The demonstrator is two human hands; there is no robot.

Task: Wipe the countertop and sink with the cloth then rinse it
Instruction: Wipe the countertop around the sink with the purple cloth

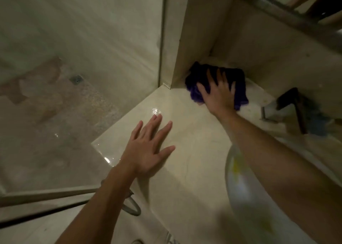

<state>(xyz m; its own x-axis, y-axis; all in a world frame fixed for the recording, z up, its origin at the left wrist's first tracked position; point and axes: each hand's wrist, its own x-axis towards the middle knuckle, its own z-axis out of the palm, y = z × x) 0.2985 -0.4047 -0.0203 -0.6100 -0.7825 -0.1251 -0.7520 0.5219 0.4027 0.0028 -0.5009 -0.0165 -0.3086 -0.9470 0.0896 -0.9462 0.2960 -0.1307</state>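
Two bare hands on the pale glossy stone countertop (185,162), one cloth, sink not in view.

Nearest, at lower right of the frame, one blurred white bottle-like thing (238,184) sits under the right forearm, which could knock it. The left hand (146,147) lies spread flat mid-frame, holding nothing, and might slip on wet gloss. Farthest, the right hand (218,94), fingers splayed, presses one dark purple cloth (240,84) into the corner, right of centre.

Your pale, glossy stone countertop (194,151) carries a crumpled dark purple cloth (238,90) in its far corner against the wall. Your left hand (148,147) lies flat near its left edge; your right hand (218,94) presses the cloth.
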